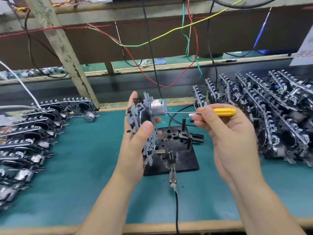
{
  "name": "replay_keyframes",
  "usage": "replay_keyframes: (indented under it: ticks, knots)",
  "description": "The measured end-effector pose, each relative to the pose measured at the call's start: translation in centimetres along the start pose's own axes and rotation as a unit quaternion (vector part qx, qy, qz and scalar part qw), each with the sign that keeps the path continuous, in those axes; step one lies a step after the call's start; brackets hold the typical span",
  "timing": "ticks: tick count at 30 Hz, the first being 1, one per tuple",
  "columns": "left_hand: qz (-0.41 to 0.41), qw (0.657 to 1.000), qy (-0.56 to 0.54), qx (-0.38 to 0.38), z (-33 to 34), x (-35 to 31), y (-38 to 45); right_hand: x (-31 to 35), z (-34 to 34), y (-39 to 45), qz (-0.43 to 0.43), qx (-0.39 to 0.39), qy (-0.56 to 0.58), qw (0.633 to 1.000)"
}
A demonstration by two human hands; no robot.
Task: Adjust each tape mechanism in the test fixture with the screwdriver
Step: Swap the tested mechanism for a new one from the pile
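We see the green bench (71, 175) with bare mat around both forearms. Stacked tape mechanisms crowd it left of our left fingers (23, 141) and right of our right fingers (279, 119), running out of frame. The black test fixture (179, 150) sits below and between the fingers, partly hidden. Left hand (135, 146) grips one tape mechanism (145, 119) upright above it. Right hand (228, 133) pinches the yellow screwdriver (223, 112), tip at the motor (158, 107); contact unclear.
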State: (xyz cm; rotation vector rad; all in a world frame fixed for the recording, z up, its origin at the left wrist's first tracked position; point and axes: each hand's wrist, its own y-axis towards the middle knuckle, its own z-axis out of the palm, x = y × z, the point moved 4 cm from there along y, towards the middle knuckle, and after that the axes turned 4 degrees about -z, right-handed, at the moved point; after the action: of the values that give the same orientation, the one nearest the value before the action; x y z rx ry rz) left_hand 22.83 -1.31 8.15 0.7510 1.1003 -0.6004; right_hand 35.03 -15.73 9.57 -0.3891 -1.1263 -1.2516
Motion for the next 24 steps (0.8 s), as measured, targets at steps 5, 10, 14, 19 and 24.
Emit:
replay_keyframes:
  ticks: [5,10,14,19,24]
  knots:
    - [-0.002,0.999,0.036,0.007,0.19,0.10,-0.22,-0.17,0.02,-0.01,0.003,-0.001,-0.006,1.000]
    - [-0.071,0.996,-0.052,-0.007,0.08,0.46,-0.30,0.02,-0.26,0.23,-0.020,0.022,-0.036,0.999]
    - [-0.090,0.994,-0.064,-0.001,0.04,0.61,-0.31,0.16,-0.29,0.31,-0.032,0.029,-0.049,0.998]
    - [-0.084,0.996,-0.033,0.001,-0.04,0.31,-0.51,0.39,-0.34,0.31,-0.042,0.039,-0.066,0.996]
    - [-0.106,0.993,-0.055,-0.004,-0.10,0.57,-0.51,0.48,-0.27,0.28,-0.053,0.053,-0.070,0.995]
